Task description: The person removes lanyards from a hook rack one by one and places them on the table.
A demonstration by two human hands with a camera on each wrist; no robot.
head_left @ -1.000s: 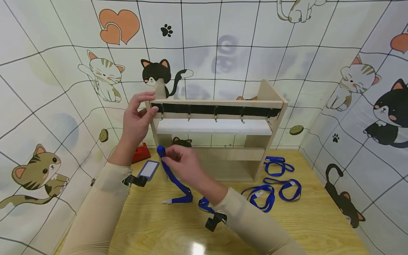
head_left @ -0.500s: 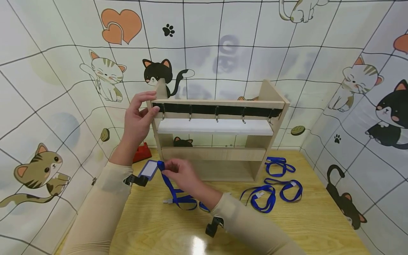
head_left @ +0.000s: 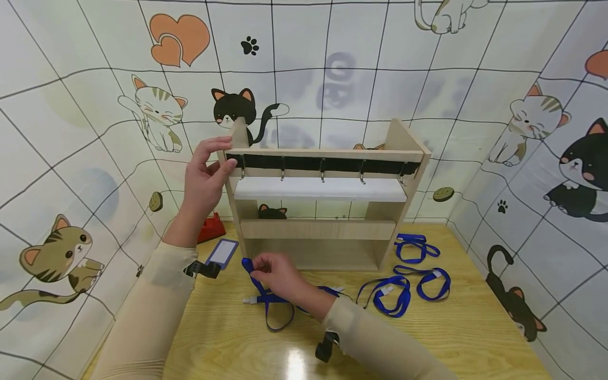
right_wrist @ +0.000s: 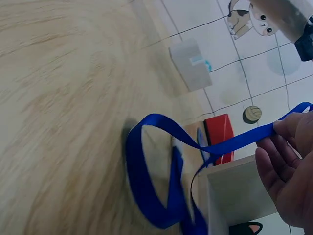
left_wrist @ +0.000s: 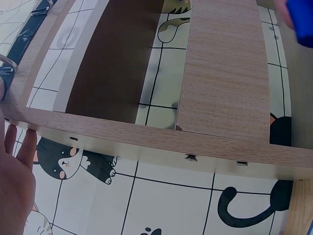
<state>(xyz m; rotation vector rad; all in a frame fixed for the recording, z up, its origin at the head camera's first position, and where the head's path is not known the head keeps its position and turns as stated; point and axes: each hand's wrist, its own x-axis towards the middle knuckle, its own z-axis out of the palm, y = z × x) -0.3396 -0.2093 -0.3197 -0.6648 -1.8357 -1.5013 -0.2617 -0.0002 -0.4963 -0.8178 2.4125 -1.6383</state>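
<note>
A light wooden rack (head_left: 323, 224) stands on the table, with a black strip of metal hooks (head_left: 322, 164) under its top rail. My left hand (head_left: 205, 177) holds the rack's upper left corner, thumb and fingers round the side panel (left_wrist: 146, 142). Low in front of the rack, my right hand (head_left: 273, 272) pinches a blue lanyard (head_left: 266, 303) whose loop trails onto the tabletop. In the right wrist view the blue lanyard (right_wrist: 161, 176) hangs from my fingertips (right_wrist: 281, 129) and curls on the wood.
A blue-framed card holder (head_left: 221, 252) and a red object (head_left: 211, 228) lie left of the rack. Several more blue lanyards (head_left: 408, 272) lie on the table to the right. Cat-patterned walls close in on all sides.
My right hand has dropped from shelf height to just above the table, moving slightly right with the lanyard, which now lies more loosely on the wood. The left hand has stayed on the rack.
</note>
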